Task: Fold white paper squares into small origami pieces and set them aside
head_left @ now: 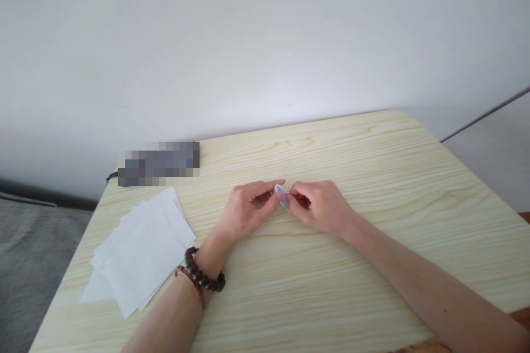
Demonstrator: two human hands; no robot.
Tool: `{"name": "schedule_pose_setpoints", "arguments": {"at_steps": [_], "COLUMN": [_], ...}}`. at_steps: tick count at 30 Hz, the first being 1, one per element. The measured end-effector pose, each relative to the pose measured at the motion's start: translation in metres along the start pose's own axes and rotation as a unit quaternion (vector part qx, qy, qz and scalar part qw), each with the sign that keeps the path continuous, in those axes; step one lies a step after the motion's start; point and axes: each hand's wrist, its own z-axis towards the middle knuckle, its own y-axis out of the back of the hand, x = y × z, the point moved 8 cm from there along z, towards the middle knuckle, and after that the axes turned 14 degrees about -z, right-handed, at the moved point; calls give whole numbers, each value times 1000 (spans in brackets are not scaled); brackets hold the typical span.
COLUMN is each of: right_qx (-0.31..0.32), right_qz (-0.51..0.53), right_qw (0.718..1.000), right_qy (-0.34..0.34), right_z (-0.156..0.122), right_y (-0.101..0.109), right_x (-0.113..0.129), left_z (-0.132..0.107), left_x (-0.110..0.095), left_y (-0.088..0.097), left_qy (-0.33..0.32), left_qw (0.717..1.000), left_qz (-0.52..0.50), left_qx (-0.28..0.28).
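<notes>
A small folded piece of white paper [282, 196] is pinched between both my hands just above the middle of a light wooden table [372, 176]. My left hand [248, 209] has its fingers curled, thumb and forefinger closed on the paper's left end. A dark bead bracelet circles that wrist. My right hand [321, 207] grips the paper's right side with curled fingers. Most of the paper is hidden between the fingertips.
A loose stack of white paper sheets [141, 251] lies at the table's left front. A blurred-out dark object [159, 164] sits at the back left edge. A pale wall rises behind the table, and grey floor shows at left.
</notes>
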Motion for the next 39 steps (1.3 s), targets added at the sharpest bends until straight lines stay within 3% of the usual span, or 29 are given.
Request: {"name": "schedule_pose_setpoints", "arguments": {"at_steps": [8, 21, 27, 33, 39], "right_qx": [-6, -27, -20, -3, 6], "right_qz": [11, -39, -94, -82, -89], "right_qw": [1000, 998, 995, 997, 996], "right_qy": [-10, -49, -11, 2, 6], "right_z": [-2, 0, 2, 3, 3], "right_y": [-3, 1, 0, -2, -4], "right_x": [-2, -4, 5, 4, 5], "left_z": [-2, -5, -7, -7, -5], "left_x": [-2, -16, -20, -14, -9], "left_y": [6, -3, -7, -4, -9], "left_qy": [-40, -115, -143, -74, -37], "left_qw": [994, 978, 974, 968, 944], "left_qz": [48, 163, 169, 223, 323], "left_qx": [-89, -54, -51, -92, -53]}}
